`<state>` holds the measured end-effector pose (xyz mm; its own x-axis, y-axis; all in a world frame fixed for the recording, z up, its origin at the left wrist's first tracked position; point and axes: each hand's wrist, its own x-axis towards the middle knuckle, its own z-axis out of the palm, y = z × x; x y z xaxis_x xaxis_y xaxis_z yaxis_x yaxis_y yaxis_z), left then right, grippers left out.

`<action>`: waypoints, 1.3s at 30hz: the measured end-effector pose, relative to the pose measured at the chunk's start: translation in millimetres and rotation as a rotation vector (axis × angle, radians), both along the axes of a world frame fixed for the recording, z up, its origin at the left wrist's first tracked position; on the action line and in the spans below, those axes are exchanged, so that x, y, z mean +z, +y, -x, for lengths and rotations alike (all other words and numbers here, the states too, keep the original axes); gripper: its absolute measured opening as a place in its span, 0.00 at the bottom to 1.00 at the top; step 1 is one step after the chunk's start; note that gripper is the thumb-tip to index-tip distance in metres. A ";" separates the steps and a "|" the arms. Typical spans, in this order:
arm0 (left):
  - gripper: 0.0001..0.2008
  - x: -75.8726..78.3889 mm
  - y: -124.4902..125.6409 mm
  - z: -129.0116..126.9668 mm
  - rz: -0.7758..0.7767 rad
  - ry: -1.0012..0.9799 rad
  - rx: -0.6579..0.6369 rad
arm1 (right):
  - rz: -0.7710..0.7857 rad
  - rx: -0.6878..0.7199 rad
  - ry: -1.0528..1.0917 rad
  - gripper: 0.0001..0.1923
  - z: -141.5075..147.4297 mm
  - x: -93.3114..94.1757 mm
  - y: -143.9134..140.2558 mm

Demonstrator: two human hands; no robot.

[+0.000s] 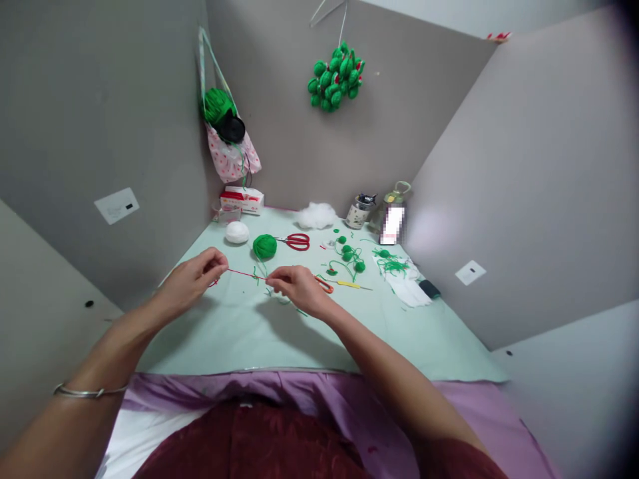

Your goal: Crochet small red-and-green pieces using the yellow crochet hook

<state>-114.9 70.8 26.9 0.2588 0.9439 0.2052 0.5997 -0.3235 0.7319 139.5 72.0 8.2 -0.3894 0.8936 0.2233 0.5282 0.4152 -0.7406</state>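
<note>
A pale green table (239,332) carries a green yarn ball (264,247), red scissors (298,241) and white stuffing (316,215).

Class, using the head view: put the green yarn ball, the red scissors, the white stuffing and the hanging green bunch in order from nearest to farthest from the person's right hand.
From the right hand:
1. Green yarn ball, on the table just beyond the hand, slightly left.
2. Red scissors, just right of the ball, a little farther back.
3. White stuffing, near the table's back edge.
4. Hanging green bunch, high on the back wall.
</note>
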 end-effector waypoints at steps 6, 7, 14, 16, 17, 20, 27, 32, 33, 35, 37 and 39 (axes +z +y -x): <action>0.18 -10.5 -12.2 28.8 -0.030 0.036 0.061 | -0.185 -0.262 -0.064 0.08 -45.9 3.4 -47.5; 0.22 -19.2 -11.8 35.5 -0.112 0.118 0.145 | -0.208 -0.302 -0.064 0.08 -50.6 0.2 -57.3; 0.27 -69.4 -5.5 64.3 -0.070 0.159 0.303 | -0.238 -0.548 0.066 0.10 -81.6 -21.8 -108.4; 0.26 -65.7 5.6 55.4 -0.078 0.122 0.306 | -0.215 -0.622 0.171 0.12 -88.0 -23.4 -113.9; 0.26 -60.3 15.1 47.3 -0.089 0.094 0.299 | -0.209 -0.652 0.229 0.12 -89.1 -23.0 -115.4; 0.29 -31.0 54.9 12.3 -0.136 -0.032 0.247 | -0.204 -0.651 0.391 0.13 -82.7 -15.9 -114.8; 0.23 21.2 51.5 -60.4 -0.139 -0.419 0.149 | -0.041 -0.380 0.704 0.15 -41.4 9.2 -87.5; 0.23 -24.7 -55.5 -89.4 0.324 -0.609 -0.165 | 0.191 -0.365 0.933 0.09 -10.0 -3.5 -88.9; 0.25 -31.3 -70.2 -93.5 0.389 -0.670 -0.182 | 0.223 -0.349 0.929 0.09 -4.2 -6.9 -96.1; 0.27 -38.0 -87.7 -98.7 0.493 -0.770 -0.195 | 0.292 -0.303 0.910 0.09 4.8 -12.4 -114.6; 0.23 -37.7 -93.0 -99.5 0.544 -0.838 -0.169 | 0.395 -0.215 0.921 0.10 8.4 -16.7 -132.9; 0.19 -34.0 -93.1 -96.5 0.554 -0.880 -0.126 | 0.452 -0.222 0.986 0.10 6.0 -21.2 -144.5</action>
